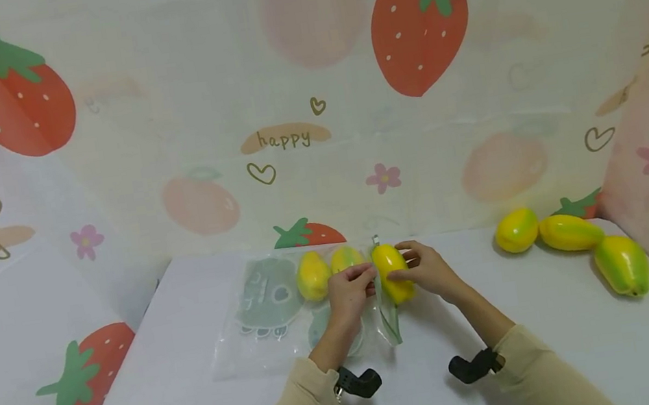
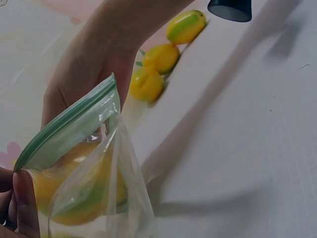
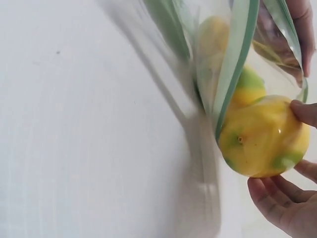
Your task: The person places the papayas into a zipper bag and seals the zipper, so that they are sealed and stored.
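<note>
A clear zip bag (image 1: 231, 357) with a green zip strip and pale green print lies on the white table. Inside it are two yellow-green papayas (image 1: 313, 277). My left hand (image 1: 344, 300) pinches the bag's edge by the zip; in the left wrist view its fingers (image 2: 26, 203) grip the strip's end. My right hand (image 1: 436, 271) holds another papaya (image 1: 391, 263) at the bag's mouth. Seen from the right wrist, thumb and fingers span this papaya (image 3: 262, 139), which sits between the spread zip edges (image 3: 237, 64).
Three more papayas (image 1: 571, 232) rest at the table's back right. A strawberry-patterned cloth (image 1: 322, 182) hangs behind the white table (image 1: 487, 387) and along its sides. Black wrist cameras (image 1: 359, 383) are strapped to both wrists.
</note>
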`<action>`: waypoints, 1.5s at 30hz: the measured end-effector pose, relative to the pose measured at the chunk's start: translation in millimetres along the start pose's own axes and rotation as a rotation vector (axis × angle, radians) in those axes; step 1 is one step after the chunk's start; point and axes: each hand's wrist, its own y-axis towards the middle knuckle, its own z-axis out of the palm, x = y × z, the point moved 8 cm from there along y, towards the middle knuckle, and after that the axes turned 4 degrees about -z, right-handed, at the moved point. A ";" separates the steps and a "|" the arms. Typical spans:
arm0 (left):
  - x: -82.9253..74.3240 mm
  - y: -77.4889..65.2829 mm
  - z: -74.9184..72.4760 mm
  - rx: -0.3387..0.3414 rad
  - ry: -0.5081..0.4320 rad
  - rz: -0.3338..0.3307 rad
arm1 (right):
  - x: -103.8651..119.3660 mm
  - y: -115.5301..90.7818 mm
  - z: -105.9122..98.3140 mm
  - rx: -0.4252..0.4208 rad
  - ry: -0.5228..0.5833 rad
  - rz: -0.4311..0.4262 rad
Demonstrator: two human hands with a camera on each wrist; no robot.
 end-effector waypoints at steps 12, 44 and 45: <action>-3.5 -1.4 3.2 0.018 -0.032 0.032 | -3.9 10.9 15.7 -0.029 0.052 0.064; 5.3 -2.8 9.0 0.055 -0.007 0.027 | -3.8 24.2 40.3 -0.080 0.174 -0.006; 5.7 -2.3 8.6 0.054 -0.008 0.026 | -2.9 23.6 39.8 -0.071 0.163 -0.010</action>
